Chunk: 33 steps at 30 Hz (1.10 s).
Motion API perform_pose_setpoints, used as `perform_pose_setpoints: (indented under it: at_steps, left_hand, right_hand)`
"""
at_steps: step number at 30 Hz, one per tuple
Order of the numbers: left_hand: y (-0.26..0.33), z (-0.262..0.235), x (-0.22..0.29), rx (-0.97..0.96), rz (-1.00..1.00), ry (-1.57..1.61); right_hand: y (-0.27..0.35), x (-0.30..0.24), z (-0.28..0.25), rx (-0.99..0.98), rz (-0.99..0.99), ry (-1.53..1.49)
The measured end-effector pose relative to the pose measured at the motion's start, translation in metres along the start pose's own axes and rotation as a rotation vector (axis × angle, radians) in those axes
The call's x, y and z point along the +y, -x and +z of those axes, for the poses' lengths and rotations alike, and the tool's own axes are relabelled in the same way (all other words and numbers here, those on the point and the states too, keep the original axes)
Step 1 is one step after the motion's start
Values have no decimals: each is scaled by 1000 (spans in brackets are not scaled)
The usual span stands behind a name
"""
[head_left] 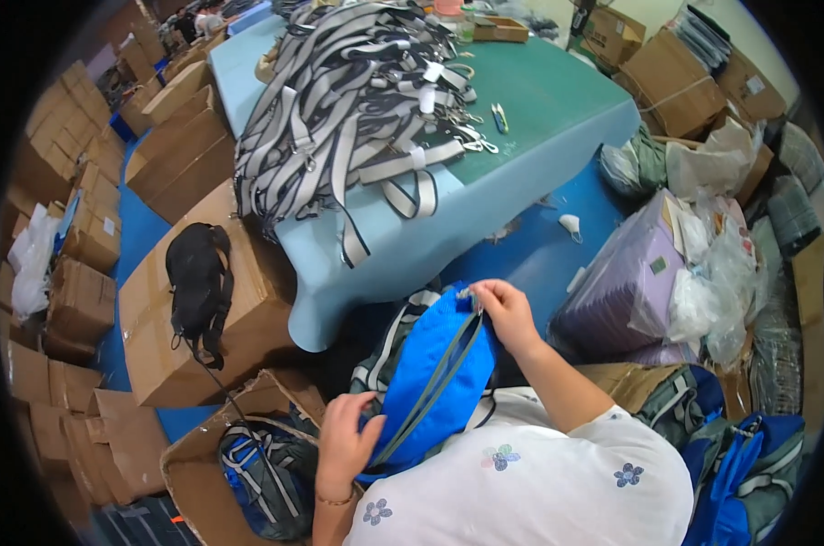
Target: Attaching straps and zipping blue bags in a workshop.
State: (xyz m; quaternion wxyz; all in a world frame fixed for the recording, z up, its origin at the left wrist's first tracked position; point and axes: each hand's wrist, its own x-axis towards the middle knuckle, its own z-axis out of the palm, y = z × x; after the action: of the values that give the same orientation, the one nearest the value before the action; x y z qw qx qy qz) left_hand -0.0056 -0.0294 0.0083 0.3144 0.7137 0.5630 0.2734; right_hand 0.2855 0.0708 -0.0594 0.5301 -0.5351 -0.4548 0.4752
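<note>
A bright blue backpack (430,373) with grey-green zipper bands and dark grey, pale-striped parts lies across my lap. At its far end my right hand (505,314) is closed, pinching the edge near a metal piece at the end of the zipper; the fingertips partly hide that piece. My left hand (344,441) rests against the near left side of the bag, thumb and fingers apart and holding nothing.
Grey-and-black webbing straps (339,118) with metal clips heap on the cloth-covered table (539,118), beside thread snips (500,118). A black bag (198,287) lies on a carton (148,341). Similar backpacks (266,478) (739,482) sit on both sides. A purple bale (617,273) stands right.
</note>
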Motion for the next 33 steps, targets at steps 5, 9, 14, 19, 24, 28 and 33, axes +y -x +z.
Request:
perform_pose_setpoints:
  at_steps: [5, 9, 14, 19, 24, 28, 33]
  left_hand:
    - [-4, 27, 6, -231, 197, -122]
    - [-4, 23, -2, -388, 183, -110]
    - [-9, 30, -15, -223, 210, -110]
    - [-11, 25, -24, -317, 76, 21]
    - [-20, 27, -40, -497, -169, 91]
    - [-23, 28, -52, -436, -121, 121]
    - [-34, 28, -72, -501, -321, 683]
  right_hand:
    - [12, -32, 3, -24, -50, 161]
    - [7, -35, -11, -166, 76, 374]
    - [-32, -56, -24, -766, -199, 1129]
    - [-144, -93, 14, -395, -517, 568]
    - [-287, -150, 71, 31, -860, 615]
    - [-383, -193, 106, 270, -961, 861]
    - [-473, -225, 123, 447, -895, 1112]
